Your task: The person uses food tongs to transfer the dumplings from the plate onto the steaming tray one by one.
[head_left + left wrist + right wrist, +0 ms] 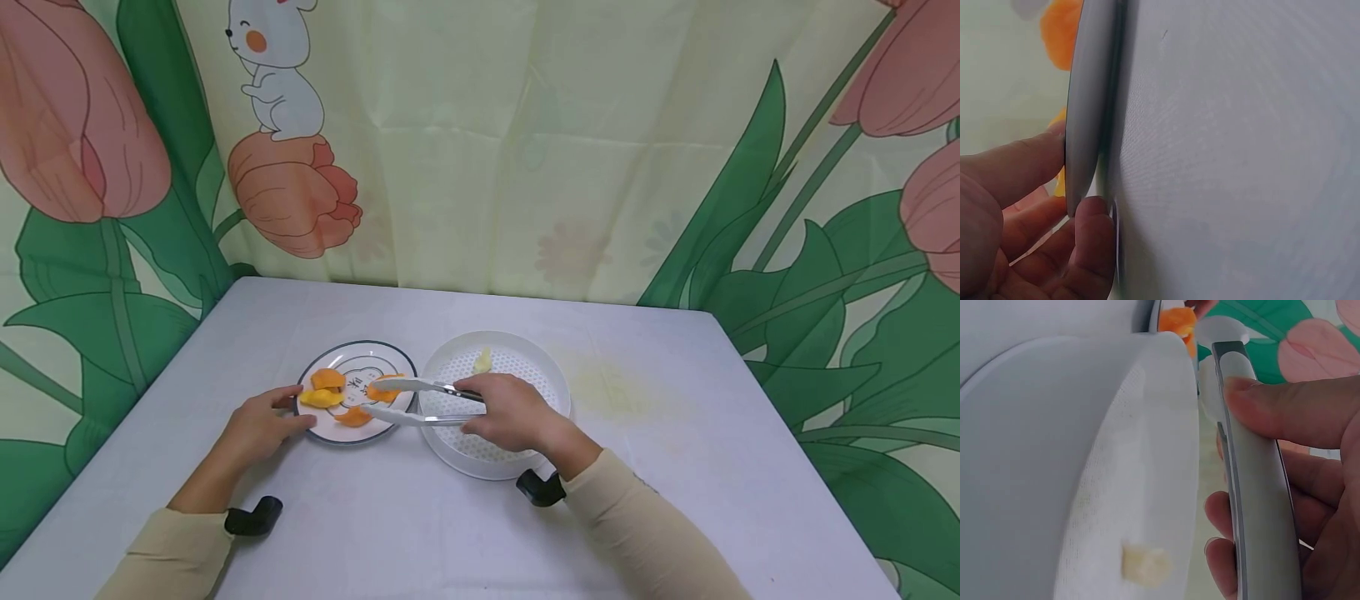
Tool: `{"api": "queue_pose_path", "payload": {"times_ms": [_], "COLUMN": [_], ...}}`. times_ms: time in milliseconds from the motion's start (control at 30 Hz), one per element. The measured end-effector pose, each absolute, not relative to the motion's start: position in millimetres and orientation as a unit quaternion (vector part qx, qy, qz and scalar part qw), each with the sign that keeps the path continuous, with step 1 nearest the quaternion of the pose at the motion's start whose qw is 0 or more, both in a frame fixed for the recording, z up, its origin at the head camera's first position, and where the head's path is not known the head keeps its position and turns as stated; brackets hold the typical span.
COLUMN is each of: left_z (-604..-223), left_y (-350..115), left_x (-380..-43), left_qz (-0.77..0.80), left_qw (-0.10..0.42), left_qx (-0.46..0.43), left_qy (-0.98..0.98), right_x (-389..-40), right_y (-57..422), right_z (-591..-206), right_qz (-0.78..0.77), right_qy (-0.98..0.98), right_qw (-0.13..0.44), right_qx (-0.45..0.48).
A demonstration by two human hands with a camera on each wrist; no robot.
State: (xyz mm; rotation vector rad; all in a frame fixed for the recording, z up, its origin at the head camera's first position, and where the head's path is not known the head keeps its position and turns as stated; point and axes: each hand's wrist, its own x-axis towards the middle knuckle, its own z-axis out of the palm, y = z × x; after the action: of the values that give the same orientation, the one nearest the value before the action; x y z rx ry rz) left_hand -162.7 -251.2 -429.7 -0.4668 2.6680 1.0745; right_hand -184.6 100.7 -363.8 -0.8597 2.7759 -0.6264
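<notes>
My left hand (261,427) pinches the left rim of a white plate (377,358) with a dark edge line. In the left wrist view the thumb and fingers (1094,231) lie on opposite sides of that rim (1088,106). Several orange and yellow food pieces (321,398) lie on the plate; their kind is unclear. My right hand (517,408) grips metal tongs (405,384) with pale tips, spread apart over the plate's right side. One tip is by an orange piece (383,392), the other by a nearer one (352,417); contact cannot be told.
Under the right hand stands a round white perforated tray (540,367) with a raised rim, right beside the plate. A pale yellow piece (482,361) lies in it. A white cloth (420,533) covers the table, and a printed curtain (480,167) hangs behind.
</notes>
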Motion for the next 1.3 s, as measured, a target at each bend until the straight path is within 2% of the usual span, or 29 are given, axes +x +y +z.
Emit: {"api": "queue_pose_path", "payload": {"times_ms": [1300], "left_z": [-424], "left_y": [-251], "left_x": [-161], "left_qz": [0.362], "left_qw": [0.115], "left_qx": [-0.151], "left_qy": [0.912], "right_x": [-183], "right_y": [71], "right_z": [-364], "right_qz": [-0.143], "right_qy": [0.937], "right_qw": [0.105], "right_qx": [-0.302]}}
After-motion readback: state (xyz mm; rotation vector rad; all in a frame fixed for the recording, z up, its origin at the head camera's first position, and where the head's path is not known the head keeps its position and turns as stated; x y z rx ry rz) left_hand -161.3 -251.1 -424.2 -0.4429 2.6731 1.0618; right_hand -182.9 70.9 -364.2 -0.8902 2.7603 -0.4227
